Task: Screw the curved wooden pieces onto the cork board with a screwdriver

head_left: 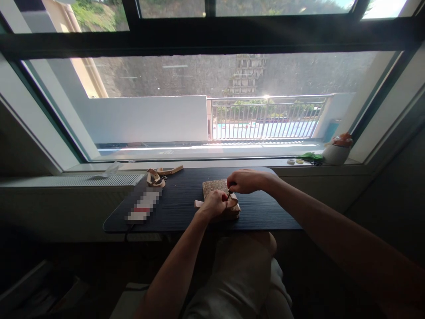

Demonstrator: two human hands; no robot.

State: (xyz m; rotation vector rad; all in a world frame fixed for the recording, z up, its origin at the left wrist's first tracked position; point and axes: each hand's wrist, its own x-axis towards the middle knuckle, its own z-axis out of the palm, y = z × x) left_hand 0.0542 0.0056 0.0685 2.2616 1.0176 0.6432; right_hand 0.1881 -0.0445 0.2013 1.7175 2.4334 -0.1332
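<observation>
My left hand (215, 203) is closed on a tan strap (199, 204), which looks like leather. One end of the strap sticks out to the left of the hand, and a curved part (233, 202) shows to its right. Beneath it lies a brown, rough-textured block (212, 186) on the dark table. In my right hand (247, 181) is a small tool with a dark handle (233, 184), its thin shaft slanting down to the strap beside my left fingertips. Whether it is an awl or a screwdriver I cannot tell, and its tip is hidden.
More tan straps (155, 178) lie coiled at the table's back left. A blurred-out pale, flat item (144, 206) is near the left edge. Along the windowsill are a white pot (337, 154) and a green item (310, 156). The dark table (272, 217) ends just above my lap.
</observation>
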